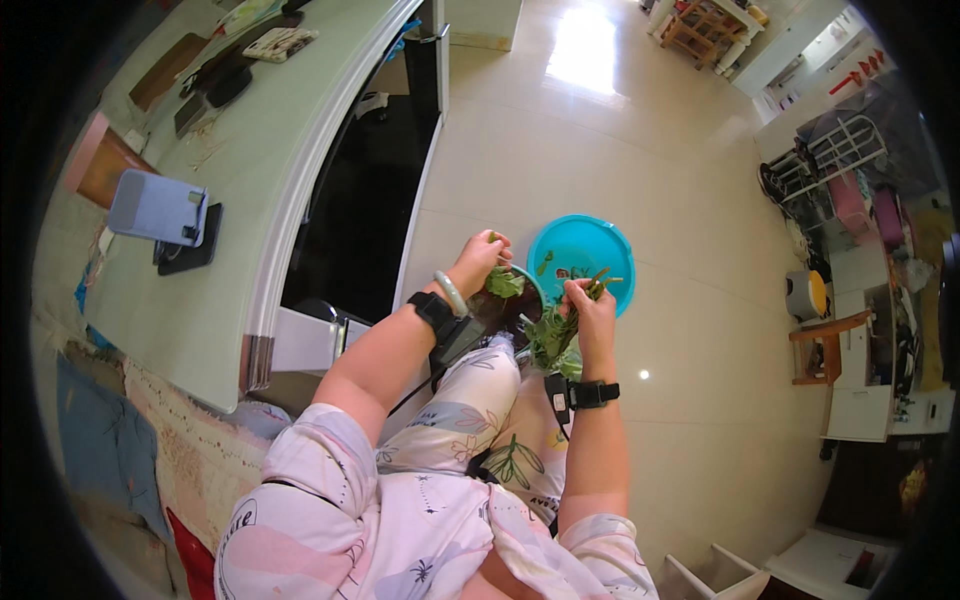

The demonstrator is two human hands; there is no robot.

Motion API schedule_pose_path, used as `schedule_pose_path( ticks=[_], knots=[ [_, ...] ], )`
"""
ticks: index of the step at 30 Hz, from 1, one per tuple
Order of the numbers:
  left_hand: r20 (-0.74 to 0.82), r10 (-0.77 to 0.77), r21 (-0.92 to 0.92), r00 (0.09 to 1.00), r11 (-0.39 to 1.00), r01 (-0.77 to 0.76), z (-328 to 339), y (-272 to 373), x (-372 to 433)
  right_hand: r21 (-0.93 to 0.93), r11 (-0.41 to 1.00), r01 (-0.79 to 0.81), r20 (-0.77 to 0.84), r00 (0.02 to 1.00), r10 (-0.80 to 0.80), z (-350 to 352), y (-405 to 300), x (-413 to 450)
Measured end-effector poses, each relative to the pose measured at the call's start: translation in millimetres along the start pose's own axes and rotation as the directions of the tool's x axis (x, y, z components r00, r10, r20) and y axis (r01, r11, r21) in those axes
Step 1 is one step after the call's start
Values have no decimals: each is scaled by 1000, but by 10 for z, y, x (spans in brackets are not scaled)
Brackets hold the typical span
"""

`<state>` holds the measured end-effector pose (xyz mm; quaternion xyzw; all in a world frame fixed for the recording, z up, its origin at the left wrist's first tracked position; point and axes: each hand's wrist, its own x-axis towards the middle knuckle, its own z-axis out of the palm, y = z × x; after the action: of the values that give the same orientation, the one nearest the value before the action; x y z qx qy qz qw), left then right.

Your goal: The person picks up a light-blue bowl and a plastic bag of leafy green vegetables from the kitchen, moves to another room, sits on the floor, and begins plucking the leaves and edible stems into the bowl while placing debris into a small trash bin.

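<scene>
My left hand point(480, 262) pinches a leafy green sprig point(504, 284); a bit of stem pokes out above the fingers and a broad leaf hangs below. In my right hand point(592, 309) is a bunch of leafy greens point(551, 334), stems pointing up past the fingers and leaves drooping toward my knees. Beyond the right hand, a turquoise plastic basin point(581, 232) stands on the floor with a few green pieces in it. Under my hands is a dark round container point(531, 294), partly hidden by the greens and my legs.
At left runs a glass-topped table point(247, 172) bearing a phone stand point(161, 210) and a patterned case point(280, 44). Glossy floor tiles point(697, 300) extend to the right. A wooden chair point(829, 349), a grey-and-yellow stool point(806, 295) and a white metal rack point(832, 157) line the far right.
</scene>
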<state>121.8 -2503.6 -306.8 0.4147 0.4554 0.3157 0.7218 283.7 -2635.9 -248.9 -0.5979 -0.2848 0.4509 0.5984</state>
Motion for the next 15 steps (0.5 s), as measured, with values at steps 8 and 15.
schedule_pose_path(
  ticks=[8,15],
  knots=[
    [119,-159,301,980,946,116,1064,558,150,97,995,-27,-49,998,32,-316,65,21],
    [329,-37,329,944,941,-78,464,196,-201,270,960,-76,56,996,63,3,-18,73]
  ],
)
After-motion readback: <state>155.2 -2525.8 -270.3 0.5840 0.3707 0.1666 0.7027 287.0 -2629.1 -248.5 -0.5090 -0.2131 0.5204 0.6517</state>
